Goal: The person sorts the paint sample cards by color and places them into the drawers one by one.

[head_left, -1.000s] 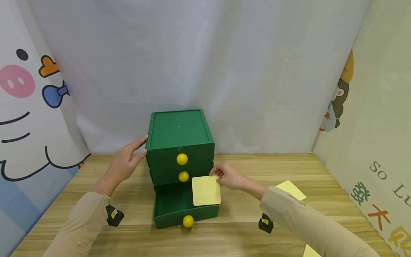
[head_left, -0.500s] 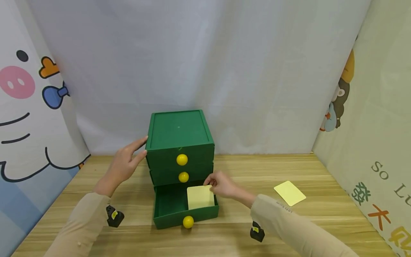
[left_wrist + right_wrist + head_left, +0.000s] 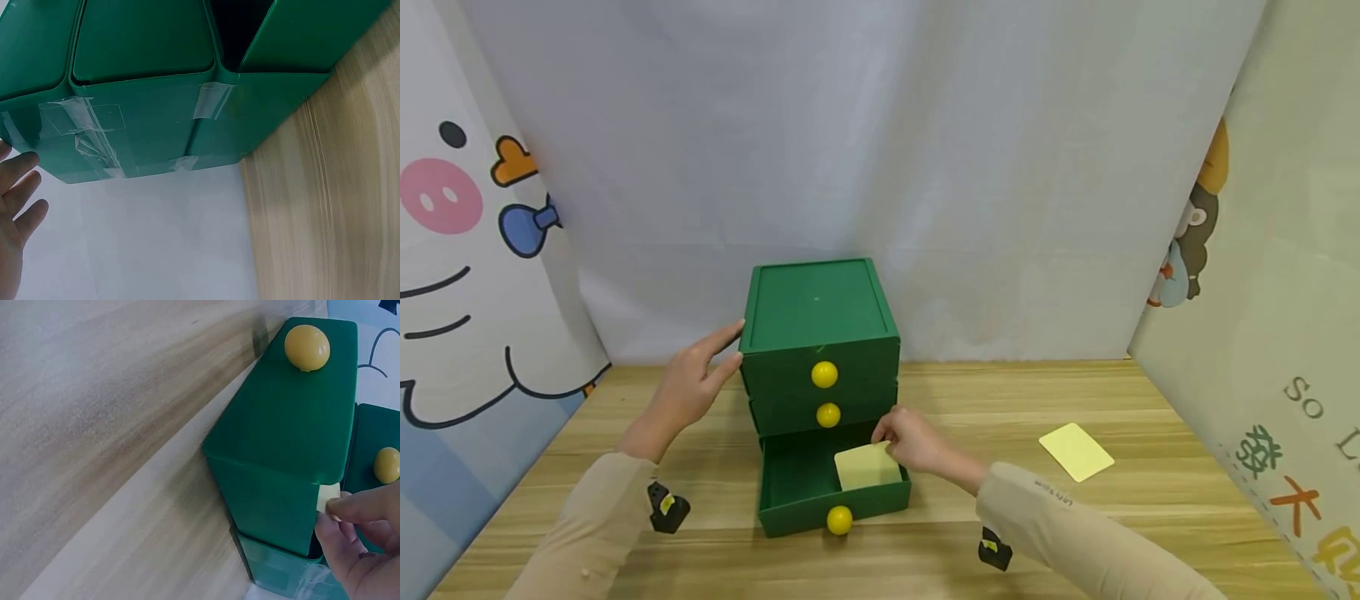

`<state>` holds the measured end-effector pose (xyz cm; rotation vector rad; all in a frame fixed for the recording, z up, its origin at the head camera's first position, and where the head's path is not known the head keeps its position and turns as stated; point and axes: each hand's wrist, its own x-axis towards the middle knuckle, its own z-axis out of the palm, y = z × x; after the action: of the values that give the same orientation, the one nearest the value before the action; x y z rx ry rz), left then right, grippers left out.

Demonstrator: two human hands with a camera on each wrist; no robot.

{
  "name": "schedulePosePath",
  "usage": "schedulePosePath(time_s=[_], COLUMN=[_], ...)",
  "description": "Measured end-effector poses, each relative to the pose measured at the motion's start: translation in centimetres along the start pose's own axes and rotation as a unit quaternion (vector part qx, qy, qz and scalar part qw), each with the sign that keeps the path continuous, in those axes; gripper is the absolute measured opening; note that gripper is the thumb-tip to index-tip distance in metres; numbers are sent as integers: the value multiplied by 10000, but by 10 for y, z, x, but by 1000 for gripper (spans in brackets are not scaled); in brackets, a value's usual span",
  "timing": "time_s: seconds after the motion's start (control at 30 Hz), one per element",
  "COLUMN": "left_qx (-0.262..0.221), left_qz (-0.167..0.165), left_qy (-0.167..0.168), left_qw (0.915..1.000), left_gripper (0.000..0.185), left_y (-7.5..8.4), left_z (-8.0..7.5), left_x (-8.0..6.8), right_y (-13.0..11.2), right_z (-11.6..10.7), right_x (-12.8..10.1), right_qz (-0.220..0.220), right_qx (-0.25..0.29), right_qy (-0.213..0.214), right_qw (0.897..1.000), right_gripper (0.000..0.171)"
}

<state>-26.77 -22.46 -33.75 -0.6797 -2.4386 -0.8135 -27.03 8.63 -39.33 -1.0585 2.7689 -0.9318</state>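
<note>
A green cabinet (image 3: pixel 820 304) with three stacked drawers and yellow ball knobs stands on the table, its bottom drawer (image 3: pixel 801 514) pulled out. Inside that drawer, at its right end, a pale yellow square card (image 3: pixel 863 467) leans tilted. My right hand (image 3: pixel 913 439) pinches the card's upper right corner over the drawer's side wall; the right wrist view shows thumb and fingers on the card (image 3: pixel 326 496). My left hand (image 3: pixel 688 387) rests its straight fingers and thumb against the cabinet's upper left side. Clear tape joins the drawer units in the left wrist view.
Another yellow card (image 3: pixel 1077 452) lies flat on the wood-grain table (image 3: pixel 1000 400) to the right. A pale cloth (image 3: pixel 1000 208) hangs behind the cabinet, and printed sheets stand at left and right.
My right hand has moved left and down, lowering the yellow card from above the bottom drawer into it, where it now tilts further back. The left hand stays on the cabinet.
</note>
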Motion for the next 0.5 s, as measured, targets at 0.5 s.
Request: schedulePosePath(time_s=[0.5], left_qx=[-11], left_qz=[-36], left_qy=[-51], left_qw=[10000], left_gripper=[47], left_y=[1], left_z=[-1], left_x=[0], right_y=[10], right_z=[-44], right_x=[-20], right_qz=[112], right_qx=[35], right_qy=[116], right_qw=[9999], right_gripper=[14])
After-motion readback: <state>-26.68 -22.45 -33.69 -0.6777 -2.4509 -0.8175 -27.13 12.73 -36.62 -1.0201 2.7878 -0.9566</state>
